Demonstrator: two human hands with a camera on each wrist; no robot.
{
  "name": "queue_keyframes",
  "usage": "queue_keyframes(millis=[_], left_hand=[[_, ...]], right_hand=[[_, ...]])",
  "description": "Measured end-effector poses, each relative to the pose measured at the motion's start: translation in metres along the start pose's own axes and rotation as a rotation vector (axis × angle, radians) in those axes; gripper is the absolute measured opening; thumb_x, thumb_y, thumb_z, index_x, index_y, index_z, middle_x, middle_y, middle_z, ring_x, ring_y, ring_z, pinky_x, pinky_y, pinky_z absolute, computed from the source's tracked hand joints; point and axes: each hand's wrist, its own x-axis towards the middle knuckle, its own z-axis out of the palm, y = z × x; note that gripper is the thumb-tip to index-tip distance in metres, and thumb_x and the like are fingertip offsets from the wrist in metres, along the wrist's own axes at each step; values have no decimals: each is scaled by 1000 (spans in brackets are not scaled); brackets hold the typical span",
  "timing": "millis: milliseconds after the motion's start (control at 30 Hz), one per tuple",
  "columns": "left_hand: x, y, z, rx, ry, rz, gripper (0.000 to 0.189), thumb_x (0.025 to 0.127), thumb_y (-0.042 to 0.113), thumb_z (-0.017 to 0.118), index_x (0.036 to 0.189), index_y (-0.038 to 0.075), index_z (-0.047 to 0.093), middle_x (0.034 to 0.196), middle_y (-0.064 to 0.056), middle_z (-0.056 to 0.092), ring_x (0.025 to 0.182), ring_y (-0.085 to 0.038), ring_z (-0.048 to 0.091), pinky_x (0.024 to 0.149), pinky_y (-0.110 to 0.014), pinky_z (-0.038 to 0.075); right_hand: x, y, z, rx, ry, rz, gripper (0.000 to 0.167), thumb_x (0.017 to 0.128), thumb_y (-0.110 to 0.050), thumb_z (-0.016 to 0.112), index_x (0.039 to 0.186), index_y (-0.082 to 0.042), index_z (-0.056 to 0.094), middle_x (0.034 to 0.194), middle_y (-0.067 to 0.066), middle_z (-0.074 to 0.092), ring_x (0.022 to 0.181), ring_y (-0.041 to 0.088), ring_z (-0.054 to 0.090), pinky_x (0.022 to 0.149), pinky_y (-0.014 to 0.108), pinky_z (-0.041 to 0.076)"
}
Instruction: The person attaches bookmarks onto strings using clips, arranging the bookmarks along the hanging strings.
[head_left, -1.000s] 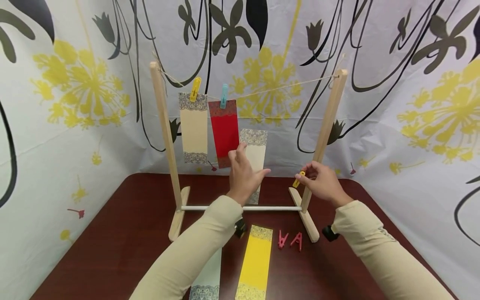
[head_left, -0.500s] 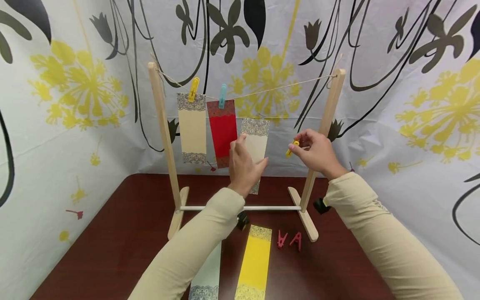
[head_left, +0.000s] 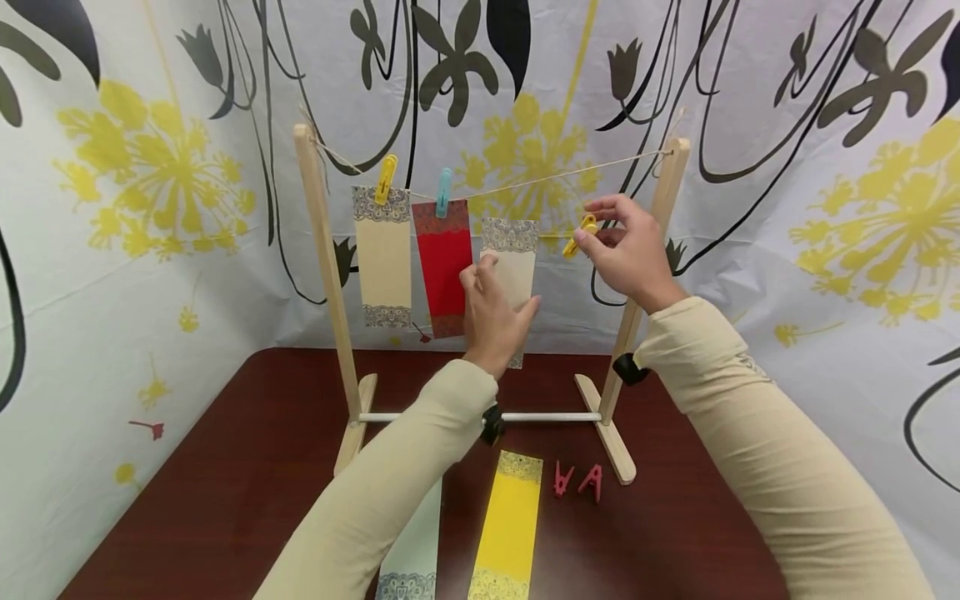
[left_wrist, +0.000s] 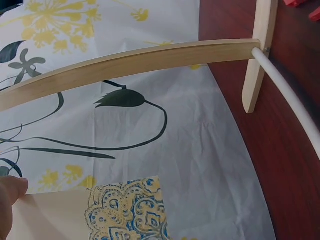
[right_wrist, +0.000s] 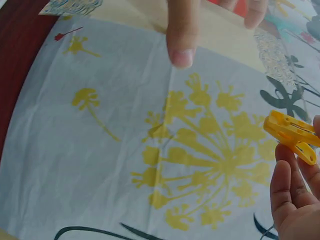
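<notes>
My left hand (head_left: 497,323) grips a cream paper strip (head_left: 512,237) with a patterned band at each end, holding it upright just below the string (head_left: 558,171). Its patterned lower end (left_wrist: 127,212) shows in the left wrist view. To the right, my right hand (head_left: 632,252) pinches a yellow clothespin (head_left: 580,236) between thumb and fingers. The pin (right_wrist: 287,131) is close up in the right wrist view. Left of the cream strip hang a red strip (head_left: 441,258) under a light blue clothespin (head_left: 444,193) and a beige strip (head_left: 384,262) under another yellow clothespin (head_left: 386,180).
A wooden frame's posts (head_left: 324,250) carry the string, joined low down by a white rod (head_left: 551,417). On the dark red table (head_left: 225,467) lie a yellow strip (head_left: 506,525), a pale green strip (head_left: 417,542) and two red clothespins (head_left: 591,482). Patterned cloth (head_left: 810,350) surrounds the table.
My left hand has lifted the cream strip toward the string. My right hand has risen from beside the right post's lower part and moved slightly left, carrying the yellow clothespin.
</notes>
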Motion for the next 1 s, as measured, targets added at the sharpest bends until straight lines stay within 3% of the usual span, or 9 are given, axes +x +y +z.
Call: queue_keyframes(millis=[100, 200, 300, 467, 667, 1000], left_hand=[[5, 3, 0, -4, -2, 6, 73, 76, 21, 84, 125, 9, 31, 122, -19, 38, 107, -34, 55, 84, -42, 52], [9, 5, 0, -9, 2, 10, 69, 78, 22, 83, 123, 7, 33, 119, -19, 37, 108, -33, 53, 86, -39, 51], [12, 6, 0, -14, 11, 15, 67, 78, 22, 83, 121, 5, 33, 117, -19, 36, 108, -31, 51, 87, -37, 50], [17, 6, -1, -8, 22, 33, 69, 76, 19, 84, 121, 4, 33, 116, -19, 35, 107, -31, 47, 87, -37, 49], [23, 8, -2, -30, 23, 32, 70, 76, 16, 82, 125, 4, 34, 119, -19, 35, 110, -31, 45, 88, -37, 47], [26, 8, 1, 106, 90, 52, 66, 80, 20, 80, 123, 5, 33, 118, -21, 37, 105, -32, 49, 86, -40, 50]], right_hand=[[8, -7, 1, -6, 39, -61, 22, 92, -18, 66, 108, -4, 66, 97, 13, 69, 70, 7, 64, 61, 21, 44], [16, -12, 2, -42, 77, -108, 20, 93, -20, 65, 102, -3, 68, 84, 15, 71, 61, -3, 59, 58, 21, 41], [24, -18, 3, -61, 94, -122, 22, 94, -21, 63, 103, -1, 69, 94, 14, 71, 70, -7, 60, 60, 20, 42], [35, -33, 4, -5, 78, -87, 22, 95, -20, 63, 106, -1, 67, 104, 11, 67, 84, 5, 66, 65, 22, 44], [51, -52, 8, 169, 98, -61, 17, 89, -8, 69, 103, -1, 61, 94, 3, 62, 82, 13, 61, 73, 24, 47], [66, -70, 20, 311, 131, -104, 21, 83, 8, 71, 84, -5, 54, 84, 2, 62, 75, 14, 61, 73, 23, 49]])
